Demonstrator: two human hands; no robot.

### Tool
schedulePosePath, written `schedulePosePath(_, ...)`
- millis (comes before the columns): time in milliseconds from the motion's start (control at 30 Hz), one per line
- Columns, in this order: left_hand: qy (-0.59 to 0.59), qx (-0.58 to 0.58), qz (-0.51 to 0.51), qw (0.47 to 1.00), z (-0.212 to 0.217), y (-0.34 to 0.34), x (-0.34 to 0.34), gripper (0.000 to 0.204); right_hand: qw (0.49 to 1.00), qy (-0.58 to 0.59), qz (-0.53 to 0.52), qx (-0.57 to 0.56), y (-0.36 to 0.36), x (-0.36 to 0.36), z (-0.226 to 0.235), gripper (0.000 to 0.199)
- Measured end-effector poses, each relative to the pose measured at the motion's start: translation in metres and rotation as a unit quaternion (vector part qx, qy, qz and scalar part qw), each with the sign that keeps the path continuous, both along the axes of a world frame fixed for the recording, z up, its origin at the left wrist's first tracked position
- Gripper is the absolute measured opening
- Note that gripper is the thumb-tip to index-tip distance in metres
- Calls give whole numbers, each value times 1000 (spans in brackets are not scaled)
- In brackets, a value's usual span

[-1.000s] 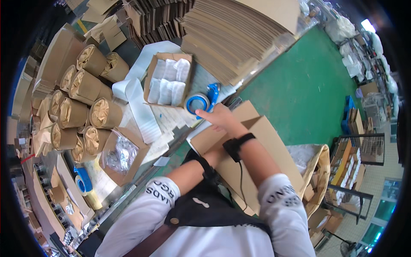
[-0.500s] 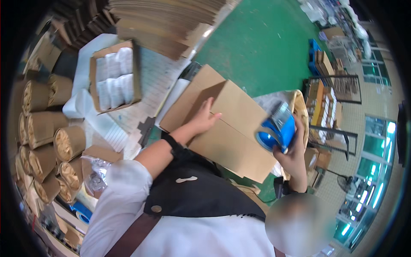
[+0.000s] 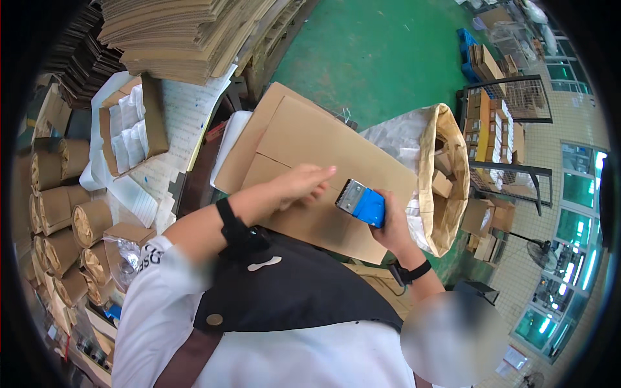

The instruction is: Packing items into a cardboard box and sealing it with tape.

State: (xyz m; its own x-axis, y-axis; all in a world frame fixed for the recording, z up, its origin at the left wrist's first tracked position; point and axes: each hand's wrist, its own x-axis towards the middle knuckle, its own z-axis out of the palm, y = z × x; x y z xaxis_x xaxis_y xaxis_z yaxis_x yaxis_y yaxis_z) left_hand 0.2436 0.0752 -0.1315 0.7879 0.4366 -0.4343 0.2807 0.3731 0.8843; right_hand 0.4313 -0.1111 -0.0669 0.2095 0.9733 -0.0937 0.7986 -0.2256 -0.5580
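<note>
Brown cardboard box [image 3: 304,161] lying flat beneath both hands, left hand [image 3: 301,183] open, fingers spread on its top, right hand [image 3: 387,223] closed around blue tape dispenser [image 3: 361,202] just right of the left fingertips, paper sack [image 3: 446,161] beyond the right hand

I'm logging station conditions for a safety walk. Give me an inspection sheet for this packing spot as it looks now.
Surface: paper-covered bench, mostly covered.
Job's things: closed cardboard box, flaps meeting at a centre seam; blue tape dispenser with toothed blade over its near edge.
Clutter: open carton of white packets, brown paper rolls, flat cardboard stack, paper sack of scraps.
Grips: left hand flat above the box, blurred; right hand closed on the dispenser.
Cables: nothing seen.
Surroundings: green floor, metal racks of boxes, standing fan.
</note>
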Motion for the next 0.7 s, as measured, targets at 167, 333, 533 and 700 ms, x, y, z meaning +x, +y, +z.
schedulePosePath(167,-2,-228,-25,973,28,-12,15,38,1000,9,-5,13,-2,3,-3,66)
schedulePosePath(333,70,-319,33,945,35,0,18,22,999,-2,29,40,-1,9,-2,68)
schedulePosePath(533,-7,-80,94,992,-16,15,-13,13,987,-64,120,-81,55,-21,33,83)
schedulePosePath(700,37,41,227,972,-53,102,-103,14,949,-176,194,-176,129,-78,36,72)
